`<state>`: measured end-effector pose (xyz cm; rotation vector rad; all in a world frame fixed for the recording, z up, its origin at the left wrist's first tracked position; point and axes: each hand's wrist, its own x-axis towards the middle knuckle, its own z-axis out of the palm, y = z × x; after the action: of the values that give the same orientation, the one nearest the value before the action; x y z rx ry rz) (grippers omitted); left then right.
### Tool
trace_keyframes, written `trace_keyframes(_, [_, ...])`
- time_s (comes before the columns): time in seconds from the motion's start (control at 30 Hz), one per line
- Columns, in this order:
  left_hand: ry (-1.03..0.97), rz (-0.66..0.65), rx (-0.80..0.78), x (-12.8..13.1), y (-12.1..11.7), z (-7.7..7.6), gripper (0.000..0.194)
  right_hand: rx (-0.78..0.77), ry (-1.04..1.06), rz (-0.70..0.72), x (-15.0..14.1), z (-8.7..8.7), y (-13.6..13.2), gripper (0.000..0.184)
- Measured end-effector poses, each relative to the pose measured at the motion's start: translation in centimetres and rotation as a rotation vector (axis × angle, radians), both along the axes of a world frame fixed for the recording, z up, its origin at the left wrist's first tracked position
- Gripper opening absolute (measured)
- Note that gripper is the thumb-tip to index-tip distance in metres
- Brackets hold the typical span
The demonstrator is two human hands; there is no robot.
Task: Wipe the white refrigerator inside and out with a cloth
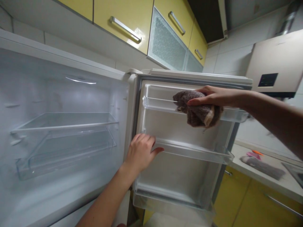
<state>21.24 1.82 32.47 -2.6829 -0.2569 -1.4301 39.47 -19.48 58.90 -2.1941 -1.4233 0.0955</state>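
A brown cloth is bunched up in my right hand, which is closed on it at the top door shelf of the open fridge. Part of the cloth lies over that clear shelf's front edge and hangs below it. My left hand is at the left end of the middle door shelf. Its fingers curl over the shelf's end, while the thumb sticks out to the right along the front. The fridge door stands swung out to the right.
On the left, the fridge compartment holds a glass shelf and a clear drawer. Yellow cabinets hang above. Right of the door, a counter carries a grey cloth and an orange-handled item. A bottom door shelf sits low.
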Motion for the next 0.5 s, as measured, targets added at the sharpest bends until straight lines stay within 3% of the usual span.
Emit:
trace_keyframes(0.13, [-0.001, -0.046, -0.023, -0.3, 0.3, -0.1, 0.038, -0.077, 0.015, -0.25, 3.4, 1.6, -4.6, 0.058])
trace_keyframes(0.23, [0.004, -0.07, -0.012, -0.3, 0.5, -0.3, 0.037, -0.037, 0.053, -0.278, 3.4, 1.6, -5.1, 0.071])
trace_keyframes(0.33, [0.001, -0.07, 0.003, -0.1, 0.6, -0.5, 0.04, 0.003, -0.016, -0.133, 0.3, 0.5, -1.4, 0.074])
trace_keyframes(0.5, [0.009, -0.045, 0.014, 0.0, 0.5, -0.6, 0.042, 0.049, -0.081, 0.18, -5.5, -0.5, 9.0, 0.067])
